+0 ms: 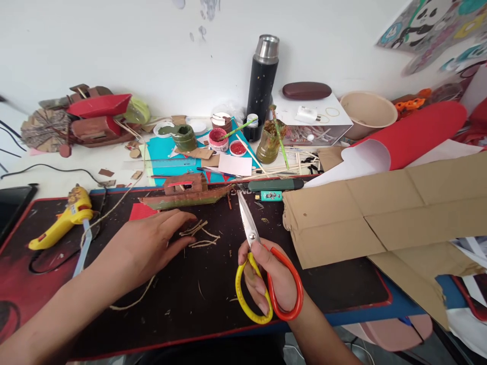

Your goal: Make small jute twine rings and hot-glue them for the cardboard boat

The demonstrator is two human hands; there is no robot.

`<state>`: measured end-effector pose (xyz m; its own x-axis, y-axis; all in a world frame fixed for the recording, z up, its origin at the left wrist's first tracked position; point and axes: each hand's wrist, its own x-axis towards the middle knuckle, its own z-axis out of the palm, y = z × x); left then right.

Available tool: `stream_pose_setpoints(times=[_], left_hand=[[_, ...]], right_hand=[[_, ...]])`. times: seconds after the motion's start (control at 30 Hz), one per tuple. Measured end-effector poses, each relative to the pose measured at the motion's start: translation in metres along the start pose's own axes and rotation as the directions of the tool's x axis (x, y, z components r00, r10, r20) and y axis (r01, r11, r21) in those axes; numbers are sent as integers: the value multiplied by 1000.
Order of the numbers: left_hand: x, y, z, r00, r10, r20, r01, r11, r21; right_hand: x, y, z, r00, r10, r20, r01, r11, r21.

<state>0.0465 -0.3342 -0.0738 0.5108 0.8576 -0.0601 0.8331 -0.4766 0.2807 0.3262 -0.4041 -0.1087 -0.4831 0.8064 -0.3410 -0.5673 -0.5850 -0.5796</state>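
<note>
My left hand is over the dark mat, thumb and fingers apart, at the edge of several short cut pieces of twine; whether its fingertips touch them I cannot tell. In my right hand is a pair of scissors with one yellow and one red handle. The blades are closed and point away from me. Just beyond my left hand rests a small brown and green model boat. A longer strand of twine runs under my left forearm.
A yellow glue gun lies at left. Paint jars, a black thermos and a brush jar stand behind. Cardboard sheets and a red paper roll take up the right. A utility knife lies behind the scissors.
</note>
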Motion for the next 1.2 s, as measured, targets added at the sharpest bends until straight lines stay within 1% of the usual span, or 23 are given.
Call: stream_pose_setpoints(times=[0.1, 0.17, 0.23, 0.37, 0.47, 0.57, 0.73, 0.8, 0.9, 0.97, 1.1, 1.2], left_hand=[[3, -2, 6, 996, -28, 89, 30, 999, -21], [6, -2, 8, 992, -45, 121, 48, 999, -24], [7, -2, 7, 993, -52, 110, 58, 997, -53], [4, 0, -3, 998, -58, 34, 64, 980, -187], [0, 0, -9, 994, -104, -18, 97, 967, -237], [-1, 0, -10, 987, -155, -30, 142, 954, -264], [3, 0, -9, 993, -116, -27, 103, 947, -303], [4, -1, -8, 991, -125, -39, 107, 944, -312], [2, -3, -8, 989, -143, -44, 123, 945, -303], [-2, -5, -8, 991, -125, -40, 110, 957, -268], [-9, -8, -7, 993, -118, 1, 116, 981, -154], [-6, -5, 0, 989, -141, 42, 145, 985, -99]], right_hand=[[0, 0, 0, 1000, 9, -11, -9, 1000, -13], [0, 0, 0, 1000, 8, -19, -9, 1000, -24], [0, 1, 0, 1000, 5, -18, -5, 999, -32], [0, 1, 0, 1000, -1, -17, 0, 999, -45], [-1, 1, 1, 1000, 8, -24, -9, 998, -59], [-2, 2, 1, 1000, 11, -22, -12, 998, -65], [-1, 3, 1, 1000, 12, -20, -14, 998, -62], [0, 3, 0, 1000, 12, -19, -14, 998, -61], [1, 4, -1, 1000, 11, -19, -12, 998, -63], [0, 4, -2, 1000, 11, -19, -12, 998, -67], [0, 4, -1, 999, 13, -34, -16, 996, -85], [1, 3, 0, 999, 8, -37, -12, 995, -99]])
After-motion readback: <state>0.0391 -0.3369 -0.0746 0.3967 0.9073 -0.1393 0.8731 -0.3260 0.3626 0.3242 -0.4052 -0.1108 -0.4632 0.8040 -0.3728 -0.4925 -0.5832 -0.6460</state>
